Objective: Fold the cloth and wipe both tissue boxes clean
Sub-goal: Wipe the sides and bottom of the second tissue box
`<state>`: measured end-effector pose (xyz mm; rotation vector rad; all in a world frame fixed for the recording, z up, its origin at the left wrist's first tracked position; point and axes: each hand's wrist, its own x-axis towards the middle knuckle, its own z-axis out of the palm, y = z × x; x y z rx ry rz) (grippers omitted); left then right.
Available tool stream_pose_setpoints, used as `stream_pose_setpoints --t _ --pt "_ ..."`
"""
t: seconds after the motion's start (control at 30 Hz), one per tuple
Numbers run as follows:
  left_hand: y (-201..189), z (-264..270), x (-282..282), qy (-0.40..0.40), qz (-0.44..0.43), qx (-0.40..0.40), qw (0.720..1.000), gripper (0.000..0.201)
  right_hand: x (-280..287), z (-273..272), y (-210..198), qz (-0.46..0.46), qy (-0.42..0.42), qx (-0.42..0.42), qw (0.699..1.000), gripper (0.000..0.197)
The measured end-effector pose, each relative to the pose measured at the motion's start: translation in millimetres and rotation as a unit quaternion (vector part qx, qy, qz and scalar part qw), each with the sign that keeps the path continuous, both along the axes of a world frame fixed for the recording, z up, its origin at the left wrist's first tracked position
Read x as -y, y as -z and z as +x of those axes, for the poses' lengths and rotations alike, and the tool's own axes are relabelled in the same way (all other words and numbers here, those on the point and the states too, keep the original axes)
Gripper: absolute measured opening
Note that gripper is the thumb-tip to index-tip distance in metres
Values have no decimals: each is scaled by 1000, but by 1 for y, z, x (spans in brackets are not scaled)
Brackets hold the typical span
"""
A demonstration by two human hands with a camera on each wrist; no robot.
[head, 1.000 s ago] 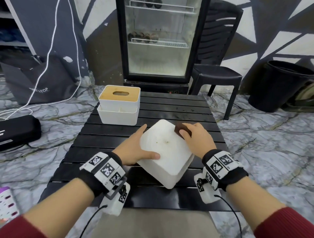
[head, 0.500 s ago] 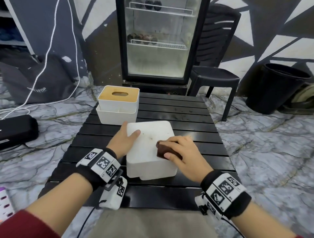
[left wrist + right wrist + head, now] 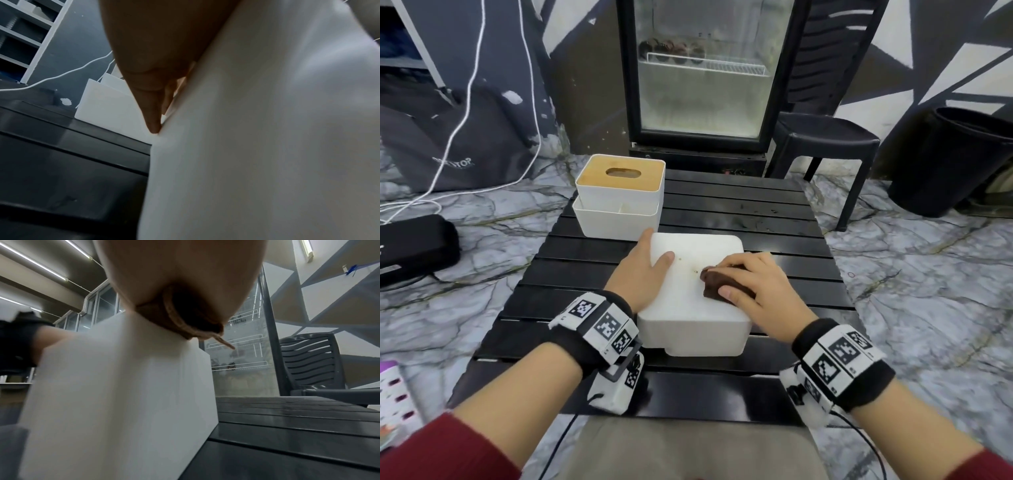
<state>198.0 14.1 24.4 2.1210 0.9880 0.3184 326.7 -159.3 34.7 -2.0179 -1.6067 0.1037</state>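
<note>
A plain white tissue box [image 3: 690, 308] lies flat in the middle of the black slatted table [image 3: 774, 219]. My left hand [image 3: 642, 274] steadies its left side, with the thumb on top and the fingers [image 3: 153, 113] straight along the side wall [image 3: 267, 146]. My right hand [image 3: 751, 289] grips a folded brown cloth [image 3: 717, 286] and presses it on the box's top, right of centre. In the right wrist view the cloth [image 3: 185, 324] sits on the top edge of the box [image 3: 123, 386]. A second white tissue box [image 3: 619, 198] with a wooden lid stands at the back left, untouched.
Behind the table stand a glass-door fridge [image 3: 702, 75] and a black chair [image 3: 825, 137]. A black bin [image 3: 955, 161] is on the floor at the right. A black case [image 3: 414, 246] and white cables [image 3: 458, 126] lie on the floor at the left.
One second ago the box stood tilted with the cloth at its far corner. It now lies flat, and my right hand has drawn the cloth toward me across the top.
</note>
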Motion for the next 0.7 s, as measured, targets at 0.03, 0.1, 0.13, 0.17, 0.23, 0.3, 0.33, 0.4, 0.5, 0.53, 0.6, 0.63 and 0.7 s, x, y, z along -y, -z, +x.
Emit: stream_pose_setpoints --t 0.03,0.1,0.13,0.17,0.23,0.3,0.33,0.4,0.5,0.53,0.6,0.63,0.7 --pt "0 0 0 1 2 1 1000 60 -4 4 0 1 7 -1 1000 30" --pt "0 0 0 2 4 4 1000 59 -12 12 0 1 19 -1 1000 30" --pt "0 0 0 2 5 7 1000 57 -16 16 0 2 24 -2 1000 29" --pt "1 0 0 3 5 9 1000 56 -20 19 0 2 30 -4 1000 29" --pt "1 -1 0 1 4 11 1000 54 -28 25 0 1 40 -15 999 28" --pt "1 -1 0 -1 4 11 1000 54 -34 31 0 0 49 -20 999 28" --pt "1 -1 0 -1 5 11 1000 53 -37 34 0 1 52 -20 998 28" --pt "1 0 -1 0 4 10 1000 53 -42 38 0 5 54 -23 998 28" --pt "1 1 -1 -1 2 6 1000 55 -49 43 1 10 57 -32 998 29" --pt "1 1 -1 -1 0 5 1000 57 -50 45 1 11 58 -34 998 29" --pt "0 1 -1 1 -2 7 1000 57 -53 47 1 8 61 -39 997 30" --pt "0 1 -1 3 -3 9 1000 57 -54 48 1 5 63 -42 997 31" --pt "-1 2 0 6 -10 13 1000 56 -55 50 1 -9 69 -47 996 32"
